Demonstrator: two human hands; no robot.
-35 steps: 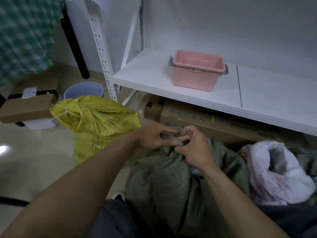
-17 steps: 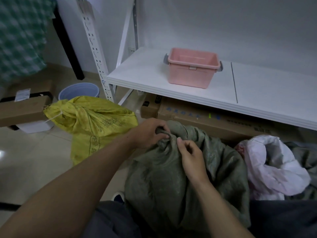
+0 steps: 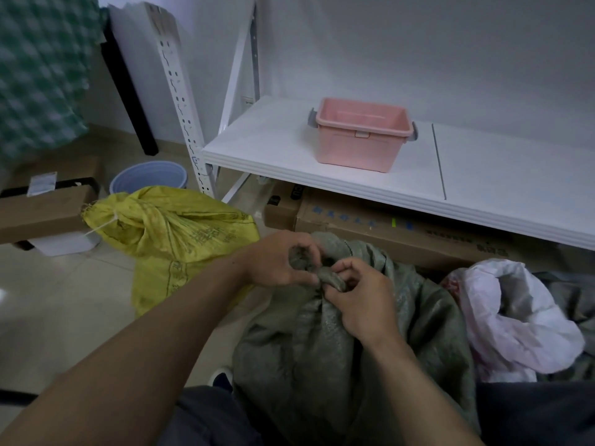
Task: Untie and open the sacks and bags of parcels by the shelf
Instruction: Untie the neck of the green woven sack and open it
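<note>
A grey-green woven sack (image 3: 325, 355) stands between my knees in front of the white shelf (image 3: 277, 146). Its neck is twisted into a knot (image 3: 322, 273) at the top. My left hand (image 3: 277, 260) grips the knot's upper loop. My right hand (image 3: 360, 297) pinches the knot's loose end with thumb and fingers. To the left on the floor lies a yellow woven sack (image 3: 174, 239), its neck tied with pale string. A white and pink plastic bag (image 3: 515, 317) sits at the right, its mouth loosely folded.
A pink tub (image 3: 360, 136) stands on the shelf board. Long cardboard boxes (image 3: 402, 226) lie under the shelf. A blue bucket (image 3: 148, 175) and a brown box (image 3: 42, 207) are at the left on the tiled floor. My dark trouser legs fill the bottom edge.
Both hands have shifted on the grey-green sack's knot: the right hand moved from the neck to the knot's end, and the left hand curled around the loop. The view tilted slightly.
</note>
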